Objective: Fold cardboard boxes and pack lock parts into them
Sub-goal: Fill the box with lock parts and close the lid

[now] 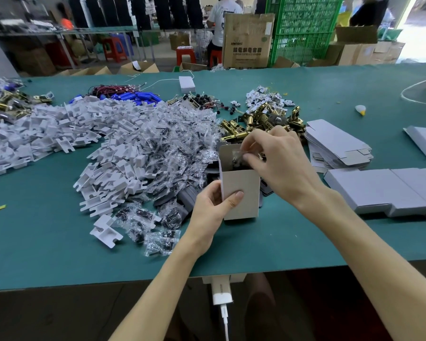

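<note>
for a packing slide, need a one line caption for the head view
Left hand holds an upright open cardboard box while right hand pinches a clear bag at its mouth.

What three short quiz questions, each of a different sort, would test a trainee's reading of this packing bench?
1. True or false: the left hand holds the box upright with its top open.
2. Multiple choice: what does the right hand pinch at the mouth of the box? A) a clear bag of small dark parts; B) a blue battery cell; C) a white plastic tray.
3. Fill in: the stack of flat box blanks lies on the person's ____ side of the box.
Key: 1 true; 2 A; 3 right.
</note>
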The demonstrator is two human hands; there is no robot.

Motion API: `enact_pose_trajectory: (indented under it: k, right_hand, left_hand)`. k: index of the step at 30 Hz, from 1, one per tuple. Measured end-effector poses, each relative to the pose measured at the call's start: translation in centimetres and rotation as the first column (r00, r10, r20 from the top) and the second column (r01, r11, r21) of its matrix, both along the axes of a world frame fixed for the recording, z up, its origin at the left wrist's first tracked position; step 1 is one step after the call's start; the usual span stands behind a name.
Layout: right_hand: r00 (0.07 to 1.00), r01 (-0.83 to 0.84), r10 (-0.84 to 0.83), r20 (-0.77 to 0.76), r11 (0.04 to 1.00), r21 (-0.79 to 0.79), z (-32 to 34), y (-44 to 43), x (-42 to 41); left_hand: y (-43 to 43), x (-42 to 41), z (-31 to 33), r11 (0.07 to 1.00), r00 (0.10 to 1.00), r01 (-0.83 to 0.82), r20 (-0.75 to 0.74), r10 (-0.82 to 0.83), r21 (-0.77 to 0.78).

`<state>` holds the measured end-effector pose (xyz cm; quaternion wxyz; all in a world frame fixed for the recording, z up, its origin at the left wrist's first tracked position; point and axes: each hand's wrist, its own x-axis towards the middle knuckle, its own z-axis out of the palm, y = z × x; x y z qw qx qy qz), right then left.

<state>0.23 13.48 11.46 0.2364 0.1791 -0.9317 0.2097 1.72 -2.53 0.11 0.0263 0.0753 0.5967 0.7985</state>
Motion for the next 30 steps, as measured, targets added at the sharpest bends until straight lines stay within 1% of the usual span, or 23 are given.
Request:
enact_pose_trajectory:
  k: [4,6,8,11,15,18,21,23,24,27,30]
  right_hand:
    - [0.990,0.006,-0.012,0.139,0.999,0.047,0.6,0.7,-0.2]
    - [0.985,0.001,-0.014,0.171,0.997,0.077,0.8,0.7,-0.2]
    - [0.983,0.006,-0.031,0.179,0.990,0.142,0.8,0.6,-0.1]
    - [0.991,0.008,-0.043,0.129,0.965,0.264,0.5,0.3,0.2]
    - [0.990,-0.020,-0.025,0.142,0.952,0.306,0.3,0.1,0.4]
    - [0.991,-0.023,-0.018,0.136,0.955,0.294,0.4,0.2,0.8]
    - [1.000,0.005,-0.009,0.014,0.973,0.233,0.5,0.4,1.2]
    - [0.999,0.003,0.004,-0.037,0.981,0.193,0.6,0.4,1.3]
    - [0.999,0.008,0.002,-0.052,0.979,0.203,0.6,0.4,1.4]
    - [0.997,0.041,-0.020,-0.075,0.956,0.290,0.3,0.3,1.6]
    - [0.998,0.061,-0.045,-0.049,0.923,0.381,-0.1,0.0,1.8]
  left_hand:
    - [-0.1,0.0,0.0,1.000,1.000,0.006,-0.006,-0.006,-0.008]
    - [-0.1,0.0,0.0,1.000,1.000,0.007,-0.009,-0.007,-0.017]
    - [0.0,0.0,0.0,1.000,1.000,0.004,-0.005,-0.004,-0.024]
    - [0.0,0.1,0.0,0.999,1.000,-0.007,0.003,0.007,-0.035]
    - [0.0,0.1,0.0,0.999,1.000,-0.004,0.002,0.004,-0.037]
    - [0.0,0.1,0.0,1.000,1.000,-0.003,0.003,0.003,-0.031]
    - [0.0,0.1,0.0,0.999,1.000,-0.001,0.001,0.001,-0.032]
    - [0.0,0.1,0.1,0.999,1.000,0.000,0.000,0.000,-0.036]
    - [0.0,0.1,0.1,0.999,1.000,0.000,0.001,0.000,-0.039]
    - [0.0,0.1,0.0,0.999,1.000,-0.002,0.005,0.002,-0.040]
    - [0.0,0.1,0.1,0.999,1.000,-0.003,0.004,0.003,-0.048]
